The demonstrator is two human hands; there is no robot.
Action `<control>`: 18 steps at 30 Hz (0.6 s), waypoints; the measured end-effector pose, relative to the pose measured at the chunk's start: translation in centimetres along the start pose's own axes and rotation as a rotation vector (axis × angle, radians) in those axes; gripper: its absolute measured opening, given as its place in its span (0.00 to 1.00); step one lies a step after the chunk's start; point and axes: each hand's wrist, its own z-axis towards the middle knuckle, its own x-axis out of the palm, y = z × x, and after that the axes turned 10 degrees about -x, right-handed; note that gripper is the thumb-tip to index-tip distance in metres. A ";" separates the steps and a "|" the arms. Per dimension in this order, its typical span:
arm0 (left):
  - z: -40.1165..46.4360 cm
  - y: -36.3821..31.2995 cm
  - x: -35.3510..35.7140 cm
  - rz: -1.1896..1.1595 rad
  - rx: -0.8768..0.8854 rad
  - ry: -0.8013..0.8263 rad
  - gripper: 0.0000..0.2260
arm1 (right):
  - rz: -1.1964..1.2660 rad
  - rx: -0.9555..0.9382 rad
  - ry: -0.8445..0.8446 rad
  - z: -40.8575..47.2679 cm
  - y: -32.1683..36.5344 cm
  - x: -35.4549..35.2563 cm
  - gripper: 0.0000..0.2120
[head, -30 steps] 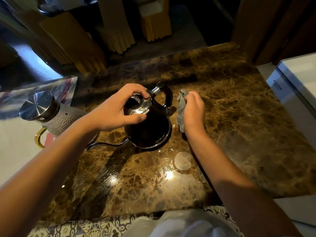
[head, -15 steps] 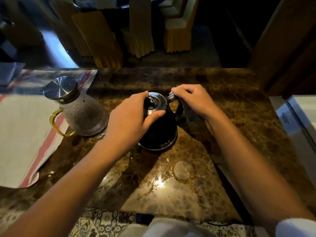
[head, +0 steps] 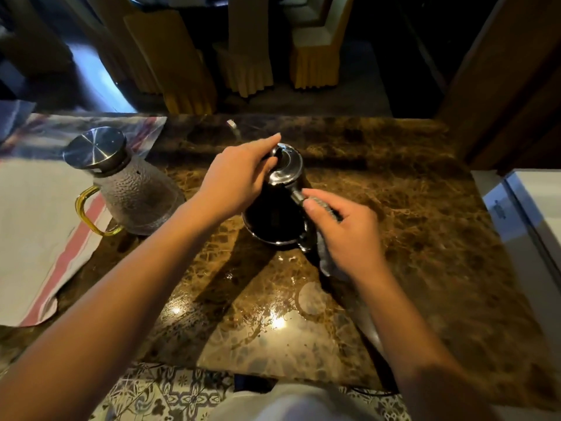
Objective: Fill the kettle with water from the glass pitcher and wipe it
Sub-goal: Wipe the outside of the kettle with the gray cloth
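A black kettle (head: 273, 214) with a shiny steel lid stands on the brown marble counter (head: 409, 223). My left hand (head: 239, 174) holds its top from the left, thumb and fingers around the lid. My right hand (head: 346, 232) grips a grey cloth (head: 326, 259) and presses it against the kettle's handle on the near right side. The glass pitcher (head: 133, 196), with a steel lid and a yellow handle, stands to the left of the kettle, apart from both hands.
A white cloth with red stripes (head: 36, 238) covers the counter's left part, under the pitcher's edge. A white appliance (head: 531, 214) borders the counter on the right. Yellow-covered chairs (head: 243, 65) stand beyond the far edge. The counter surface near me looks wet and shiny.
The kettle has been turned so its handle now faces near right. My right hand came down from the handle's top to its near side with the cloth.
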 end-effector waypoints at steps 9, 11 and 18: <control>3.6 1.4 -2.5 -0.029 0.111 0.316 0.21 | -0.065 -0.089 0.135 -0.5 2.4 4.4 0.15; 3.8 1.6 -2.7 -0.024 0.121 0.331 0.21 | -0.055 -0.087 0.140 -0.4 2.4 4.5 0.14; 3.8 2.1 -2.5 -0.078 0.112 0.342 0.20 | -0.039 -0.075 0.146 -0.3 2.3 4.2 0.13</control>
